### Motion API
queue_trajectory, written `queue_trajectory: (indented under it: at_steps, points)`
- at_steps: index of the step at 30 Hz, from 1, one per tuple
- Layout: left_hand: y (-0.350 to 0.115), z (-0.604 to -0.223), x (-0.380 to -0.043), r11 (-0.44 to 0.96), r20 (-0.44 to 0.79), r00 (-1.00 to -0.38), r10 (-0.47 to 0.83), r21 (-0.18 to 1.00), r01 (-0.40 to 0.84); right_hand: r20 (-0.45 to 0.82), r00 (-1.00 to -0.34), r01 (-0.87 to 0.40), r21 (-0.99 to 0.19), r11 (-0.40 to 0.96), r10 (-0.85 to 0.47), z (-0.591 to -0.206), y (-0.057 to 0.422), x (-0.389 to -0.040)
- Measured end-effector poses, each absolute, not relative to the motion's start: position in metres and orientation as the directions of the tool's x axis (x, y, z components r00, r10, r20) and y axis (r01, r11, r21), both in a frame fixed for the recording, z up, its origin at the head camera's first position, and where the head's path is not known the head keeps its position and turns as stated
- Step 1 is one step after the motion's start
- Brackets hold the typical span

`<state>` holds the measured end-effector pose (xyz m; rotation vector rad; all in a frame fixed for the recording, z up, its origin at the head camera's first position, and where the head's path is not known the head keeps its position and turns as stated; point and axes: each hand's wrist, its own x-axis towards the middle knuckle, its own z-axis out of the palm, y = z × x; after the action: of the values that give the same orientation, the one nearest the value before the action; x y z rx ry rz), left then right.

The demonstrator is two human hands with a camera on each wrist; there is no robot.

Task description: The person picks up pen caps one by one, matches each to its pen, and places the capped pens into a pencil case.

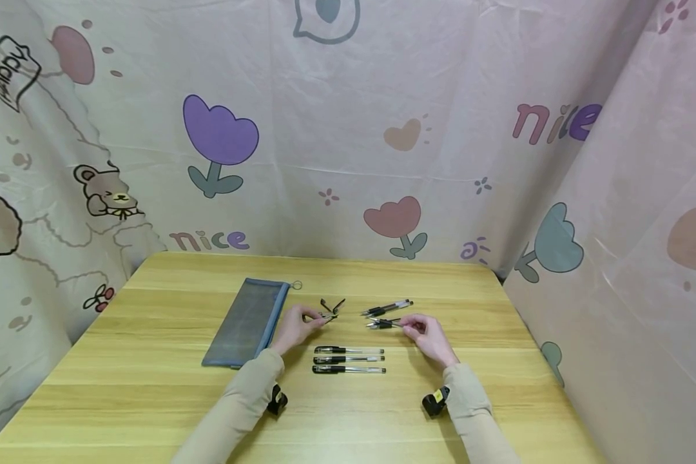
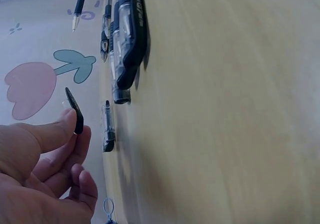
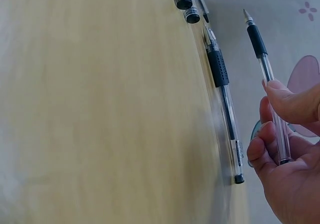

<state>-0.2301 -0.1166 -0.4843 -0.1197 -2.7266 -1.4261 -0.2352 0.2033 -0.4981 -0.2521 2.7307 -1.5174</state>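
Between thumb and fingers, my left hand pinches a black pen cap, raised off the table. An uncapped gel pen with a black grip is held in my right hand, its bare tip angled toward the left hand's side. Beside it on the table lies another uncapped pen. Loose caps rest just beyond the left fingers. Nearer the person, three capped pens lie in a row, side by side, black caps to the left.
A grey mesh zip pouch with blue edging lies flat left of the left hand, its pull ring at the far corner. The wooden table ends at a patterned curtain behind and at the sides.
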Motion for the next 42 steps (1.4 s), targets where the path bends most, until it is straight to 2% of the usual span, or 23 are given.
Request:
queue_trajectory:
  at_steps: [11,21,26,42]
  points:
    - [-0.126,-0.485,-0.223,0.564,0.119,-0.993,-0.013,0.821,0.091,0.083,-0.983,-0.161,-0.826,0.54,-0.166,-0.492,0.197,-0.234]
    - [-0.121,-0.491,-0.221,0.456,0.122,-0.988,0.096,0.877,0.153,0.058,-0.978,-0.162,-0.818,0.551,-0.201,-0.487,0.182,-0.236]
    - [-0.118,-0.492,-0.218,0.451,0.102,-0.99,0.1,0.882,0.136,0.069,-0.972,-0.185,-0.811,0.555,-0.224,-0.488,0.175,-0.235]
    - [-0.113,-0.494,-0.215,0.426,0.155,-0.983,0.094,0.886,0.181,0.098,-0.951,-0.245,-0.817,0.523,-0.292,-0.489,0.161,-0.232]
